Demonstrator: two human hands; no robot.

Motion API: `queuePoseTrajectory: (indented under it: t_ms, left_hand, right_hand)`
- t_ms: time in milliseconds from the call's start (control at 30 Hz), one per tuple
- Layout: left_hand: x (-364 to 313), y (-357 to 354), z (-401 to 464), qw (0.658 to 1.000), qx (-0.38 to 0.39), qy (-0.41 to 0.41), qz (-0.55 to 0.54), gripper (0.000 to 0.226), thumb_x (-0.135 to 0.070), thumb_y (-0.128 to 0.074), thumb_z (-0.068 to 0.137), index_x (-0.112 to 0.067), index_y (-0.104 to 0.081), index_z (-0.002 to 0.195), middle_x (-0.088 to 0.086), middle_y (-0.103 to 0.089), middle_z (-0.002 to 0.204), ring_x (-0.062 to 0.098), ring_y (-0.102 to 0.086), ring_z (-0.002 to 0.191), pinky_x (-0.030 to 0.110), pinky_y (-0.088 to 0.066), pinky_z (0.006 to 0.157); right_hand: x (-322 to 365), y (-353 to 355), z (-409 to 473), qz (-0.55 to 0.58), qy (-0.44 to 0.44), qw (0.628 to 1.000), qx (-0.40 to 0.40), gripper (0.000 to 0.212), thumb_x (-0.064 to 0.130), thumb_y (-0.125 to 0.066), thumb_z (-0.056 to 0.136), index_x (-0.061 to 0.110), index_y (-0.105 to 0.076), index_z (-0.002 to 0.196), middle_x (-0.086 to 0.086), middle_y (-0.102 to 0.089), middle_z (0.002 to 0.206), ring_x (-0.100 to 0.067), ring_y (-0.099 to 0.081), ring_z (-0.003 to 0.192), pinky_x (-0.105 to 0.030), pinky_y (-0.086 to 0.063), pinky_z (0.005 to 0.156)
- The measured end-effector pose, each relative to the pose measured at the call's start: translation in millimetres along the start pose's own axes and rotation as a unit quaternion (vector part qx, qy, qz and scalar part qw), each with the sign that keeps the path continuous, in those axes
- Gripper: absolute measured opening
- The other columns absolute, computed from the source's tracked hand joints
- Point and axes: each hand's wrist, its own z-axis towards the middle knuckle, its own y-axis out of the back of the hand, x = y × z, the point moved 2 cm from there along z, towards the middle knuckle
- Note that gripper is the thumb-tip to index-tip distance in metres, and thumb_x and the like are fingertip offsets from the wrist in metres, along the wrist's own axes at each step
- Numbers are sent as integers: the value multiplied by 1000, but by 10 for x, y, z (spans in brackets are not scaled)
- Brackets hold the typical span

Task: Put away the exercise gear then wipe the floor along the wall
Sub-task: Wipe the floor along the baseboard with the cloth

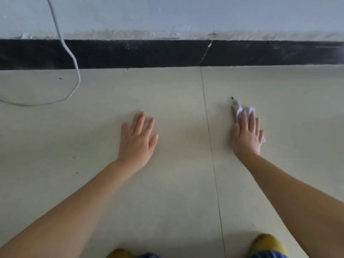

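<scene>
The right hand (246, 135) lies flat, fingers straight and close together, pressing a white cloth (240, 110) against the floor (167, 183). The cloth is crumpled; it pokes out past the fingertips toward the wall (167, 13) and a small corner shows by the little finger. Its far tip looks greyish, and a tiny dark speck (232, 98) sits on the tile just beyond it. The left hand (137, 140) rests palm down on the bare floor, fingers straight and slightly spread, thumb out to the side, holding nothing. Both forearms are bare and reach in from the lower corners. The two hands are well apart, with a thin tile joint (210, 136) running between them from the skirting toward the bottom edge; the cloth and right hand lie just right of that joint. The floor is pale tile and meets a black skirting (149, 54) at the base of the pale wall, whose lower edge looks scuffed and patchy. A white cable (74, 62) hangs down the wall at the left, crosses the skirting and loops across the floor off the left edge. A few small dark specks dot the tiles on the left. Two yellow shoe tips (268, 243) show at the bottom edge.
</scene>
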Motion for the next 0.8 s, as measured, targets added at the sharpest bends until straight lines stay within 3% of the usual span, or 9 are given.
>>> queuePoseTrajectory:
  t_ms: [100, 200, 300, 367, 467, 567, 667, 733, 800]
  left_hand:
    - [35, 3, -7, 1000, -2, 5, -12, 71, -52, -7, 88, -22, -32, 147, 5, -15, 159, 18, -11, 147, 49, -8, 116]
    - [25, 17, 26, 999, 16, 32, -35, 67, -49, -4, 89, -27, -23, 149, -3, -3, 160, 9, 2, 147, 41, 3, 117]
    - [-12, 40, 13, 999, 18, 36, -35, 67, -46, -3, 88, -27, -20, 150, -4, -1, 160, 8, 4, 147, 40, 4, 117]
    - [-20, 24, 4, 999, 17, 35, -19, 67, -46, -5, 88, -26, -20, 150, -3, -2, 160, 9, 3, 147, 42, 3, 117]
    - [-87, 45, 8, 999, -8, 47, -23, 59, -45, -16, 97, -20, -24, 149, 4, -9, 160, 15, -3, 148, 47, 1, 117]
    - [-207, 105, 76, 998, -8, 44, -35, 56, -40, -24, 101, -20, -14, 151, 6, -3, 160, 17, 0, 148, 49, 3, 117]
    - [-293, 128, 190, 1000, 8, 27, -9, 57, -43, -20, 100, -24, -6, 152, 4, 5, 160, 17, 7, 148, 50, 5, 117]
    - [-303, 121, 250, 999, 14, 47, -13, 58, -44, -19, 100, -26, -2, 152, 3, 8, 160, 17, 9, 147, 51, 5, 117]
    - [-298, 125, 268, 996, -2, 78, -51, 58, -43, -20, 100, -25, -1, 152, 3, 8, 160, 17, 9, 147, 51, 4, 117]
  right_hand:
    - [375, -139, -209, -5, -33, 999, -6, 55, 36, -23, 101, 26, -6, 152, -10, -1, 160, -28, -2, 148, -50, -7, 118]
    - [905, -584, -1039, -51, 244, 968, -14, 56, 33, -39, 90, 22, -32, 144, -16, -34, 150, -34, -31, 138, -50, -28, 106]
    - [1029, -833, -1890, -112, 483, 862, 102, 58, 44, -35, 93, 27, -27, 148, -6, -32, 154, -28, -29, 142, -49, -19, 110]
    - [781, -828, -1890, -135, 554, 813, 117, 56, 46, -36, 94, 31, -28, 147, 0, -29, 155, -22, -26, 143, -45, -15, 114]
    - [33, -593, -1394, -125, 426, 894, 69, 49, 45, -25, 101, 29, -27, 147, -1, -34, 153, -20, -25, 142, -41, -14, 115]
    - [-813, -102, -862, -27, 34, 999, -15, 54, 47, -13, 99, 33, -13, 151, 5, -8, 159, -18, -8, 147, -39, -5, 117]
    - [-903, 81, -650, 92, -297, 949, -47, 54, 37, -21, 101, 25, -8, 152, -4, 1, 161, -26, 0, 148, -47, -1, 117]
    - [-454, -91, -656, 48, -233, 970, -47, 56, 38, -21, 98, 22, -14, 152, -10, -5, 160, -31, -5, 147, -52, -8, 116]
    - [210, -377, -815, -6, 7, 999, -39, 60, 37, -26, 90, 25, -25, 148, -17, -20, 156, -35, -16, 143, -54, -18, 112]
